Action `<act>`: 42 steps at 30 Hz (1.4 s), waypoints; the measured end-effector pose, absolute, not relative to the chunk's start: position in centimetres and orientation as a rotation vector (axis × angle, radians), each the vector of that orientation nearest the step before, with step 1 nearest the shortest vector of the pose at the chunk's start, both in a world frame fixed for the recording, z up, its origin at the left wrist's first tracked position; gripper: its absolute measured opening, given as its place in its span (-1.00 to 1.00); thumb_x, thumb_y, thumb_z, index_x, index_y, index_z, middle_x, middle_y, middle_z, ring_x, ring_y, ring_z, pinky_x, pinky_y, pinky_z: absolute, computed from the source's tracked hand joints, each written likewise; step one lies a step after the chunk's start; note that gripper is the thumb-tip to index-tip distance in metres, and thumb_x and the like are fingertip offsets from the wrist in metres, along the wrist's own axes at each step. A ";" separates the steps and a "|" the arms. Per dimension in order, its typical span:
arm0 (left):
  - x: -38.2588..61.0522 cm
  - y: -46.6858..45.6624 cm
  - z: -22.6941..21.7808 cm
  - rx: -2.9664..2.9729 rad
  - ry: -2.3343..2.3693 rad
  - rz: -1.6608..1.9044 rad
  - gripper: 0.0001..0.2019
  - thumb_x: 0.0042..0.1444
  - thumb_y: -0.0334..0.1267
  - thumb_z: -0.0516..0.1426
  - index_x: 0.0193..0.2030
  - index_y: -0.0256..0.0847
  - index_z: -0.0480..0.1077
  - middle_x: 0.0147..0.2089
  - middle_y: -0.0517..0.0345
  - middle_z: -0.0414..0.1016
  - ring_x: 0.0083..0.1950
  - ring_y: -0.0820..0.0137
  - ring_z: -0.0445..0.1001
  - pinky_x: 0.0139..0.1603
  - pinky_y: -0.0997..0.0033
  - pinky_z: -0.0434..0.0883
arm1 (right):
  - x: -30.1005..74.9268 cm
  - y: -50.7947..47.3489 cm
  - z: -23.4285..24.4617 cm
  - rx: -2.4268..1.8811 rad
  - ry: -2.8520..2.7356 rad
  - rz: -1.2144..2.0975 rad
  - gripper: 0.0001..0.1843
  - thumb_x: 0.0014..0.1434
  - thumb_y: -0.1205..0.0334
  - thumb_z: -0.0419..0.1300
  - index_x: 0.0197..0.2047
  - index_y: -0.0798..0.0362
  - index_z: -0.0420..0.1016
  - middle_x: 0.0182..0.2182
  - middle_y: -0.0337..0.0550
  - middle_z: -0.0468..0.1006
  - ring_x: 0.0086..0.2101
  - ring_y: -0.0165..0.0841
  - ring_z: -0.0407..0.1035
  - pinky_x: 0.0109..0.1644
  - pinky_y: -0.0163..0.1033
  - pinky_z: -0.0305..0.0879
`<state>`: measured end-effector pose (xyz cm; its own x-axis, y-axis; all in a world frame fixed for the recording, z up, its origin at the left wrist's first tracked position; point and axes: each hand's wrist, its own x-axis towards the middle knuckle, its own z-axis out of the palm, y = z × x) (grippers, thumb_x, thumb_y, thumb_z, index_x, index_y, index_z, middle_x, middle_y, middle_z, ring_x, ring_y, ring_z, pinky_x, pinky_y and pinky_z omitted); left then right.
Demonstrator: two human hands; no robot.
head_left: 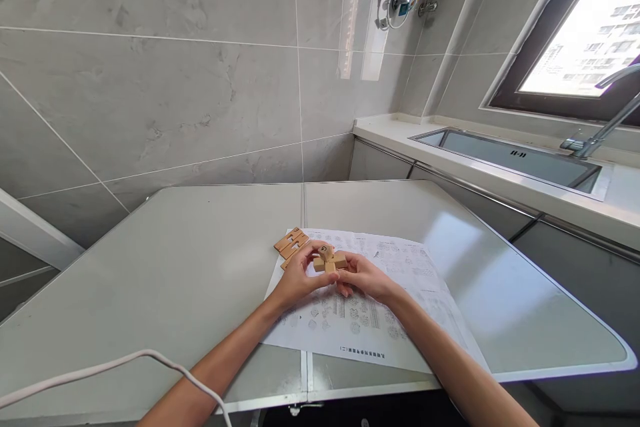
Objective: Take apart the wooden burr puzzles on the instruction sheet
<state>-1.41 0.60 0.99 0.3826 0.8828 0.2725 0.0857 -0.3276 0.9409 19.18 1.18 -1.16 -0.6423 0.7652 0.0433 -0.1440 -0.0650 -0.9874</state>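
Note:
A small wooden burr puzzle of crossed light-brown blocks is held between my two hands above a printed sheet. Its upright piece bears a dark mark like a letter or number. My left hand grips the puzzle from the left, with thumb below and fingers behind. From the right, my right hand pinches it, the thumb near the lower block. Flat wooden pieces with cut-out slots lie just beyond my left hand, partly covered by it. The printed sheet carries rows of small diagrams.
The pale folding table has a seam down its middle. A white cable loops across the lower left. To the right stands a counter with a sink and a faucet. A tiled wall rises behind the table.

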 end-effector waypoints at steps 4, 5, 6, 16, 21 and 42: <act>-1.3 0.4 0.8 1.780 0.935 1.086 -0.55 0.04 -0.08 0.43 0.01 -0.13 0.44 0.07 0.01 0.52 0.12 0.17 0.50 0.24 0.15 0.41 | 18.6 1.1 -1.5 -0.745 -1.514 1.676 -0.64 0.20 -0.03 0.39 -0.20 0.01 0.38 -0.49 -0.36 0.46 -0.56 -0.46 0.34 -0.48 -0.32 0.14; -1.3 0.3 0.8 1.790 0.955 1.088 -0.54 0.03 -0.09 0.43 0.02 -0.13 0.43 0.08 0.01 0.52 0.13 0.17 0.50 0.24 0.15 0.41 | 18.5 1.0 -1.6 -0.755 -1.506 1.657 -0.66 0.20 -0.01 0.39 -0.20 0.00 0.38 -0.48 -0.36 0.46 -0.56 -0.46 0.34 -0.48 -0.32 0.13; -1.2 0.3 0.7 1.798 0.973 1.088 -0.52 0.03 -0.09 0.43 0.03 -0.12 0.42 0.09 0.01 0.52 0.13 0.17 0.50 0.24 0.15 0.41 | 18.3 1.0 -1.6 -0.761 -1.494 1.643 -0.67 0.19 0.01 0.39 -0.20 0.00 0.37 -0.48 -0.36 0.46 -0.57 -0.46 0.33 -0.49 -0.32 0.13; -1.2 0.1 0.7 1.760 1.107 1.091 -0.50 0.05 -0.02 0.41 0.08 -0.10 0.42 0.09 0.06 0.53 0.08 0.20 0.53 0.16 0.19 0.45 | 18.4 1.0 -1.2 -0.844 -1.524 1.601 -0.55 0.22 -0.01 0.37 0.06 -0.01 0.37 -0.31 -0.28 0.52 -0.50 -0.46 0.39 -0.46 -0.32 0.22; -1.1 0.5 0.4 1.707 1.129 1.149 -0.51 0.04 -0.02 0.41 0.06 -0.11 0.44 0.10 0.03 0.53 0.09 0.18 0.52 0.17 0.17 0.44 | 18.5 0.7 -0.8 -0.852 -1.545 1.627 -0.49 0.23 -0.01 0.37 0.14 -0.06 0.33 -0.24 -0.26 0.50 -0.46 -0.46 0.43 -0.45 -0.33 0.25; -1.2 0.8 0.5 1.688 1.130 1.091 -0.43 0.11 0.10 0.35 0.19 -0.11 0.49 0.11 0.00 0.61 0.14 0.13 0.54 0.21 0.12 0.41 | 18.3 1.1 -1.0 -0.960 -1.464 1.535 -0.48 0.21 -0.26 0.32 -0.04 0.02 0.53 -0.50 -0.30 0.46 -0.54 -0.42 0.30 -0.47 -0.30 0.24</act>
